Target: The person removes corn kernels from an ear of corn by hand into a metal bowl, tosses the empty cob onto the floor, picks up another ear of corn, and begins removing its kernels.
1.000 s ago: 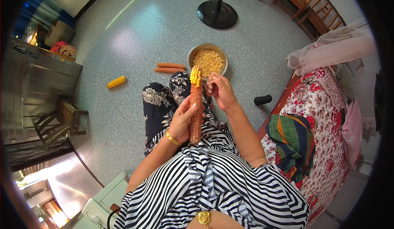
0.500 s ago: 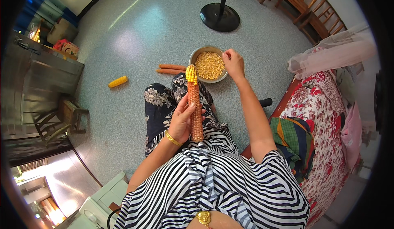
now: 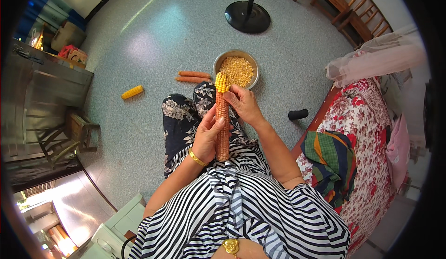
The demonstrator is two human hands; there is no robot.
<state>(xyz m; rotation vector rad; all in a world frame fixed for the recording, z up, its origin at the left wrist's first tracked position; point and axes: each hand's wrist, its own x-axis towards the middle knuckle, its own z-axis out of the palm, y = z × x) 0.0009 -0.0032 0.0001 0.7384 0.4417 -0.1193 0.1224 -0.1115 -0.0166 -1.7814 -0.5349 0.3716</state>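
Left, on the speckled grey floor [image 3: 121, 129], a plump yellow corn ear [image 3: 132, 92] remains unstripped; two bare reddish-brown cobs [image 3: 193, 79] look finished. My left hand [image 3: 206, 136] grips a long reddish corncob [image 3: 222, 111] before me, mostly stripped, yellow kernels [image 3: 221, 81] capping its far end. Beyond, a round metal bowl [image 3: 234, 53] holds loose kernels [image 3: 238, 68]. My right hand [image 3: 245, 104] curls against the cob; I cannot tell if it pinches anything.
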